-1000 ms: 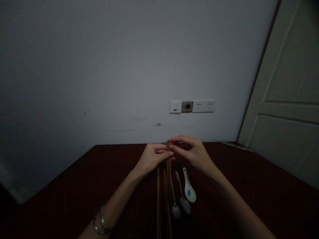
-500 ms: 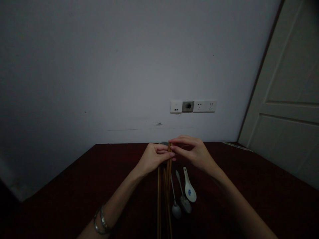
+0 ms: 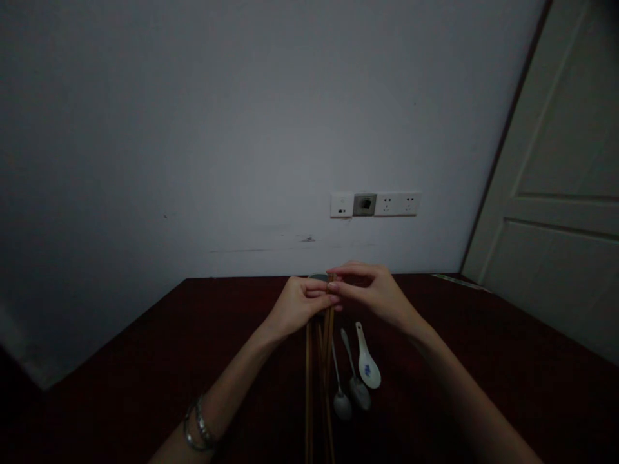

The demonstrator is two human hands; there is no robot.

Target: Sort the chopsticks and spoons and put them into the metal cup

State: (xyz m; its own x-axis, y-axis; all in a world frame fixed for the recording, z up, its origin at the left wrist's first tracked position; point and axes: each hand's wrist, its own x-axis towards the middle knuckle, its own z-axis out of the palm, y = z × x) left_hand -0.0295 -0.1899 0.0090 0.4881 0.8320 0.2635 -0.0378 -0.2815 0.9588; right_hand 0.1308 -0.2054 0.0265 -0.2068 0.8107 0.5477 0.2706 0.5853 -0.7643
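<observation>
My left hand (image 3: 300,305) pinches wooden chopsticks (image 3: 328,335) near their far ends. At the tips of the same chopsticks, the thumb and fingers of my right hand (image 3: 370,288) are closed on them. More chopsticks (image 3: 308,386) lie on the dark red table just to the left. Right of the held sticks are a long-handled metal spoon (image 3: 342,406), a second metal spoon (image 3: 360,392) and a white ceramic spoon (image 3: 369,370) with a blue mark. A round greyish object (image 3: 318,277) is partly hidden behind my hands.
The dark red table (image 3: 193,335) meets a pale wall (image 3: 242,129) at its back edge. Wall sockets (image 3: 396,204) are above the table. A panelled door (image 3: 565,193) stands at the right, and a flat strip (image 3: 459,282) lies near the back right edge.
The fingers of my right hand have shifted slightly at the chopstick tips. My left hand stays almost in place, and the spoons lie as before.
</observation>
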